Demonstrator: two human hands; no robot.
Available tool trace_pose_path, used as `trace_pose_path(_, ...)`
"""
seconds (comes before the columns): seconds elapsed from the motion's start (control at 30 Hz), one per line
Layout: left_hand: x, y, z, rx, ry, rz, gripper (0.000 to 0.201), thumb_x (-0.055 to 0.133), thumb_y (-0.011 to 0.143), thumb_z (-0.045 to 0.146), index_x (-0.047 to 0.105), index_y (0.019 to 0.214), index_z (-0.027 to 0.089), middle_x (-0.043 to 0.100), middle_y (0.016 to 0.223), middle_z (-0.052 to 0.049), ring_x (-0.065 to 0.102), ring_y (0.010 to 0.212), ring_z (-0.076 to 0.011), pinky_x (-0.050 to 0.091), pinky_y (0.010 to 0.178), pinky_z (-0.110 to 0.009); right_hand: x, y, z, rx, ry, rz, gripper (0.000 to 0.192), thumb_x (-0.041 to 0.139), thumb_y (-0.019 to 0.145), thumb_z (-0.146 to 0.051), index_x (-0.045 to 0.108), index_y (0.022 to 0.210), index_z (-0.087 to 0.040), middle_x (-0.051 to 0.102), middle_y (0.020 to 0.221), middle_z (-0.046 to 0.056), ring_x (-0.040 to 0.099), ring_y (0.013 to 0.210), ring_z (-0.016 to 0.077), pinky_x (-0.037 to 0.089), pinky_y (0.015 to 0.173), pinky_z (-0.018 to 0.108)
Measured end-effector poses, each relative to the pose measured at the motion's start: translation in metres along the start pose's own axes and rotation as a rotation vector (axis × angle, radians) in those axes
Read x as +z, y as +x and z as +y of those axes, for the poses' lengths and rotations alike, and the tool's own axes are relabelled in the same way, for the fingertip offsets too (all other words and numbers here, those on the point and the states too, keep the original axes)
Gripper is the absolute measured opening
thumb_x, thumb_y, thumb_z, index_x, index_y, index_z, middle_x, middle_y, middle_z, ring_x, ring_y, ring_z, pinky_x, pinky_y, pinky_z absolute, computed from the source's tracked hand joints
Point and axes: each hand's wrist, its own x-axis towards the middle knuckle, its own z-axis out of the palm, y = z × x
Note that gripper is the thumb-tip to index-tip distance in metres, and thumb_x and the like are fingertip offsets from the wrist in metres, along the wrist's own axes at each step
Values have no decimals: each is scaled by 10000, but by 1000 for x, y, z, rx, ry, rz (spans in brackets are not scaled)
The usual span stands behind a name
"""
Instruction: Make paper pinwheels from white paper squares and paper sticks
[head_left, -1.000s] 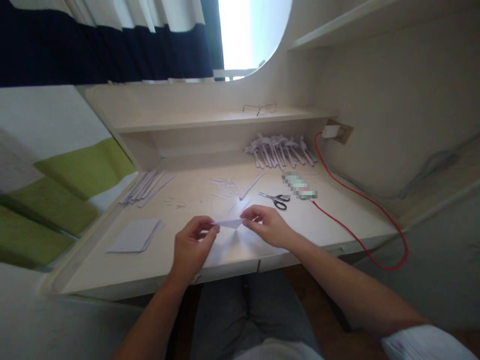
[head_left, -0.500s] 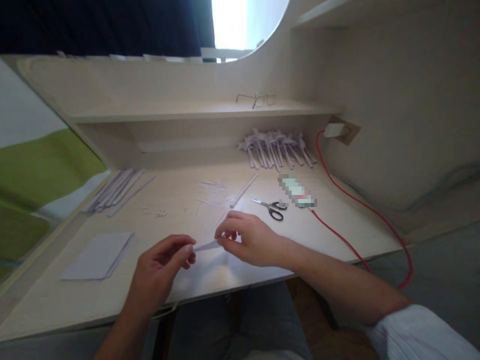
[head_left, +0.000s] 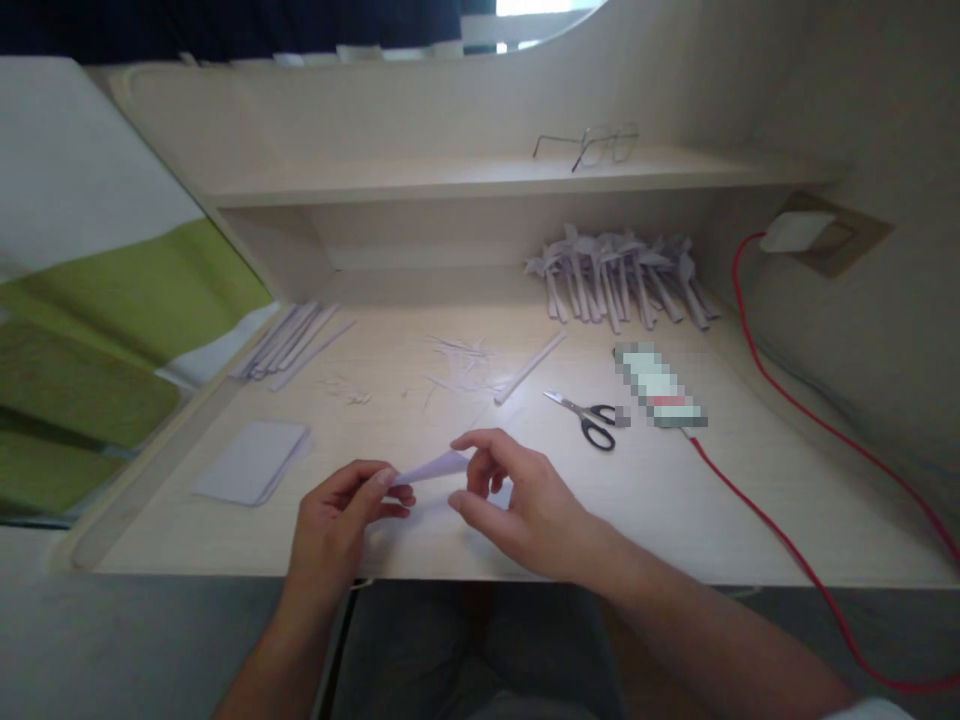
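Observation:
A small folded white paper piece [head_left: 437, 465] hangs just above the desk's near edge, held between both hands. My left hand [head_left: 337, 520] pinches its left end with thumb and forefinger. My right hand [head_left: 517, 500] touches its right end with the fingertips, fingers partly spread. Black-handled scissors [head_left: 589, 417] lie shut on the desk to the right of my right hand. A single paper strip [head_left: 529, 367] lies behind the hands.
A stack of white sheets [head_left: 251, 462] lies at the left. Paper strips [head_left: 289, 340] lie at the back left, a pile of folded paper pieces [head_left: 622, 280] at the back right. Paper scraps [head_left: 457, 365], a blurred tube [head_left: 658, 385], a red cable [head_left: 780, 540], glasses [head_left: 592, 145] on the shelf.
The view has tilted down and shifted. Both hands stayed on the paper piece near the desk's front edge; my right fingers have loosened from a pinch and spread more.

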Motion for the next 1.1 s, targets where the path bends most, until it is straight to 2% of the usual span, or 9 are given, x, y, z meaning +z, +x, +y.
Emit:
trace_pose_path(0.13,7,5,-4,9,-37,46,247,785,815,395,726,839,157,757,727,-40,736,691,-203,657,655,-319,3,-3,5,2,-53,61,395,694,864,-168,564,1232,-229,640,841,-40,629,755,124,490,745,261)
trace_pose_path(0.27,19,7,-3,34,-88,103,218,775,839,372,717,858,163,761,723,-27,743,696,-195,659,693,-317,4,-3,6,22,-141,18,348,666,901,-205,599,1236,-272,680,831,-39,658,749,141,506,769,296)
trace_pose_path(0.43,31,7,4,105,-136,88,191,762,855,351,715,854,166,762,719,-14,741,667,-189,658,711,-333,6,-2,5,31,-49,180,547,697,871,-222,445,1352,-285,693,1029,3,667,770,144,548,736,305)
trace_pose_path(0.53,34,10,8,138,-133,59,181,764,855,347,721,862,172,762,724,-10,745,679,-191,658,724,-337,3,0,1,19,24,245,636,686,884,-220,375,1430,-321,679,1068,3,664,731,124,564,697,287)
trace_pose_path(0.63,34,16,11,160,-122,34,172,770,851,340,731,876,175,760,733,-9,746,684,-196,659,726,-340,-3,4,-3,-14,30,228,585,683,887,-197,441,1404,-322,680,1055,-2,668,770,126,569,707,279)
trace_pose_path(0.73,32,25,12,173,-142,21,161,781,836,332,740,862,179,742,771,4,737,702,-188,668,713,-333,-6,10,-7,-44,-8,243,436,697,871,-173,548,1266,-282,682,1090,8,668,869,140,566,776,293)
trace_pose_path(0.83,30,34,13,179,-156,33,169,787,823,339,745,836,175,713,780,13,719,698,-173,675,691,-325,-7,19,-11,-23,17,251,293,681,876,-159,579,1135,-251,686,1019,-1,666,848,133,557,763,281)
trace_pose_path(1.0,33,45,19,186,-167,46,199,751,851,359,722,836,163,704,754,2,727,694,-185,666,701,-330,-7,38,-12,60,47,205,248,671,872,-167,579,1089,-245,675,847,-32,648,739,131,534,672,258)
trace_pose_path(1.1,36,48,20,196,-173,28,199,725,874,364,709,846,168,686,791,8,712,713,-170,663,722,-331,-8,47,-4,-2,-94,219,300,678,818,-119,613,1086,-235,701,974,10,671,866,173,543,739,298)
